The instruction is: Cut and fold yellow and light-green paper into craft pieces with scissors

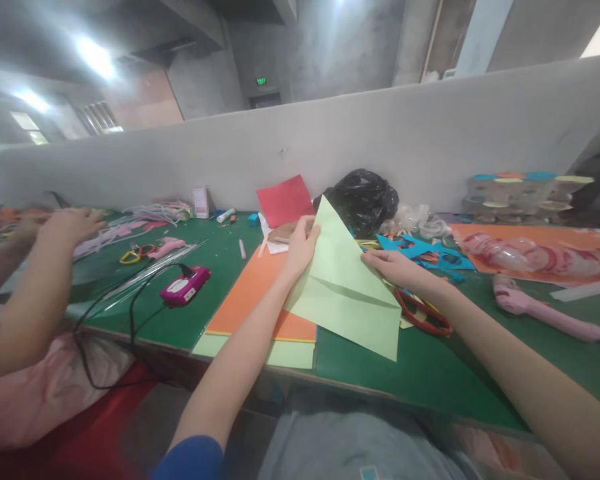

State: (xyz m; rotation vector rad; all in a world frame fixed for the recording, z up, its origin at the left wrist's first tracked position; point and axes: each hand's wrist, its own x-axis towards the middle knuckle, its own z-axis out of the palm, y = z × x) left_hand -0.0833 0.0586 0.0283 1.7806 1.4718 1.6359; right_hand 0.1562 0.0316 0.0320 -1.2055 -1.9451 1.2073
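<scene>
Light green paper sheet (347, 287), partly folded and raised off the green table (430, 373), pinched along its upper left edge between thumb and fingers of the left hand (300, 247); right hand (393, 265) laid flat and mostly spread on the sheet's right edge, pressing rather than gripping. Lower corner of the sheet hanging unsupported below both hands, over the table edge side. Risk judged: crease running crooked if the left pinch slips while the right palm presses, since only two points hold a limp sheet. Orange sheet (253, 293) directly beneath the left forearm, stacked on another pale green sheet (290, 353) projecting past the table edge; likely to be dragged off by the forearm. Red-rimmed scissors (423, 317) just under the right wrist, partly hidden by the paper; blades not visible, snag or nick possible on lowering the wrist. Pink glue gun (545, 313) further right of the right hand, well apart. Magenta device (184, 287) with black cable (130, 320) left of the left arm, cable looping over the edge. Another person's arms (35, 287) at far left, apart from the work.
</scene>
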